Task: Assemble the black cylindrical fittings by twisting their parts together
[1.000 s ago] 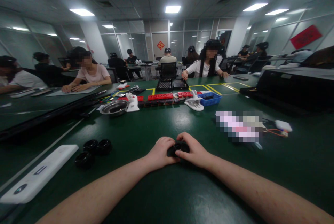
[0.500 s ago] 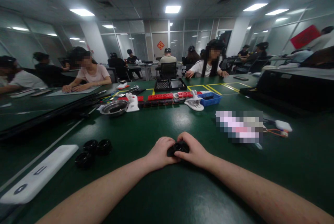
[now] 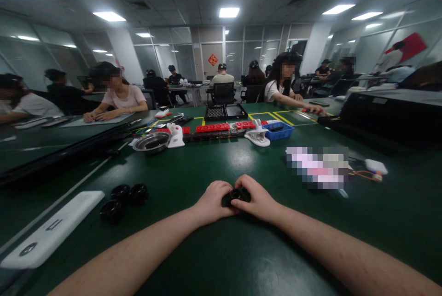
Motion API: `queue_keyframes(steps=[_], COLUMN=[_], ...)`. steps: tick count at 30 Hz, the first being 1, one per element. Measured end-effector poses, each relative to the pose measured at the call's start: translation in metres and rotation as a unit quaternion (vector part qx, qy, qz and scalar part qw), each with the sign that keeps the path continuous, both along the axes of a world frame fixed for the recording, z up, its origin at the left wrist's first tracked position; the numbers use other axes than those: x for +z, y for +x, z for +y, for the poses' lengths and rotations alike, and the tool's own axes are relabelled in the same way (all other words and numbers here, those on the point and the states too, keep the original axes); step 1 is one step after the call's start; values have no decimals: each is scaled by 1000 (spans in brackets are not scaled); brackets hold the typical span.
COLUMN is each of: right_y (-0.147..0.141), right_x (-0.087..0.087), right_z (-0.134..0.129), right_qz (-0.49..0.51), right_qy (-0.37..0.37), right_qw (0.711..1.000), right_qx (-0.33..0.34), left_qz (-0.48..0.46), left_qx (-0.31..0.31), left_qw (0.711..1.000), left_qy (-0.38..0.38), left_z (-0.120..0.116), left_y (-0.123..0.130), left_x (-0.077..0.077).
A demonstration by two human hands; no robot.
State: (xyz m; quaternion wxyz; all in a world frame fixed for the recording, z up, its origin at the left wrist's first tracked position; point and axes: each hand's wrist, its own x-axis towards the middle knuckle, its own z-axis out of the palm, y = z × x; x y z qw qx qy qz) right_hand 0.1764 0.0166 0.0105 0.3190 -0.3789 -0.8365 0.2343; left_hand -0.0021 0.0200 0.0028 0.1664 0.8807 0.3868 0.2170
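Observation:
A black part with a round hole in its middle [image 3: 236,195] is held just above or on the green table [image 3: 193,254], near the centre of the head view. My left hand [image 3: 213,201] grips its left side, the fingers curled behind it. From the right, my right hand [image 3: 254,198] holds the same part, its thumb across the front. The part's underside is hidden. Further left, several black round pieces [image 3: 120,193] lie together in a small cluster, apart from both hands.
A long white device [image 3: 51,231] lies at the left. Beyond my hands are a metal bowl [image 3: 152,142], red blocks in a row [image 3: 212,127], a white clamp [image 3: 257,134] and a blue tray [image 3: 279,131]. A black case [image 3: 390,116] stands right. People sit across the table.
The person across the table has stretched an arm toward the right, near the black case. My two hands and the black part look nearly unmoved.

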Motion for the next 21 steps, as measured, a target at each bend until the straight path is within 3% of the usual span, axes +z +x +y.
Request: queue_keyframes(steps=[5,12,18,21], right_y=[1,1,0,1], right_x=[1,-5,3,1], right_z=[0,1,0,0], right_qz=[29,14,26,26], right_qy=[9,-18,14,6], right_qw=[994,1000,995,997], right_qx=[108,-8,92,79], left_qz=[-1,-1,1,-1], left_qx=[8,0,8,7], left_qw=[1000,1000,1000,1000], left_qy=[-5,0,-3,-5], left_z=[1,0,0,0], left_y=[-1,0,-1,-2], left_x=[-3,0,-2,-2])
